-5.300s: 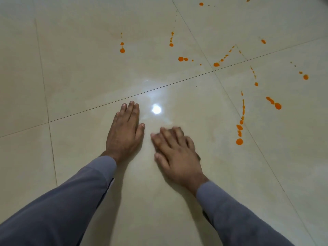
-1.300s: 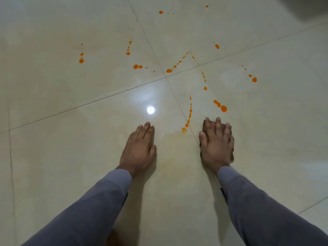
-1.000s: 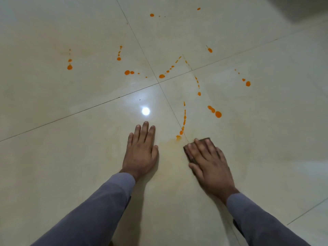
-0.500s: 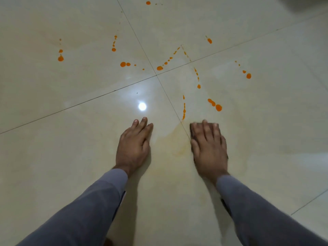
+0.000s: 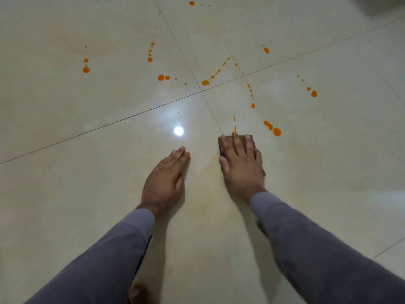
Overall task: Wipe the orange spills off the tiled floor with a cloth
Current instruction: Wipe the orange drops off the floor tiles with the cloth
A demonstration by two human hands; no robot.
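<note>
Straight fingers (image 5: 237,143) of the right hand (image 5: 241,165) press flat on a dark brown folded cloth (image 5: 222,148), which lies on the floor (image 5: 328,161) just beside a tile seam, touching a thin orange trail (image 5: 235,125). Bright round drops (image 5: 276,132) dot the tiles beyond. The left hand (image 5: 164,181) rests flat, fingers together.

Orange spills (image 5: 276,132), dk brown cloth (image 5: 223,148), cream tiled floor (image 5: 87,194), grey sleeves (image 5: 122,242)
</note>
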